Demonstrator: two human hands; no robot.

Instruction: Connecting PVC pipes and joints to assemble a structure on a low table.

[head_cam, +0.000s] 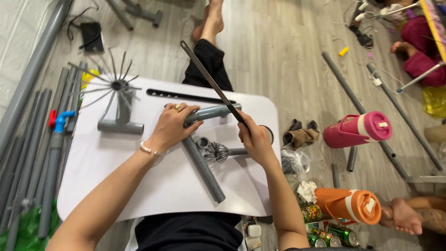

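My left hand (173, 126) presses down on a short grey plastic pipe (214, 111) that lies across a small white lap table (139, 186). My right hand (254, 138) grips a thin dark saw blade (209, 79) that slants up and away to the left, its edge resting on the pipe near its right end. A longer grey pipe (204, 169) lies diagonally under my left hand. Beside it sits a small grey fitting with thin wire spokes (216, 152).
A grey tee fitting with long wire spokes (118, 100) stands at the table's left. Several grey pipes (42, 153) lie on the floor left, two more (367, 116) right. A pink flask (357, 130), an orange flask (349, 205) and cans (332, 237) lie right. Another person's foot (405, 216) is near.
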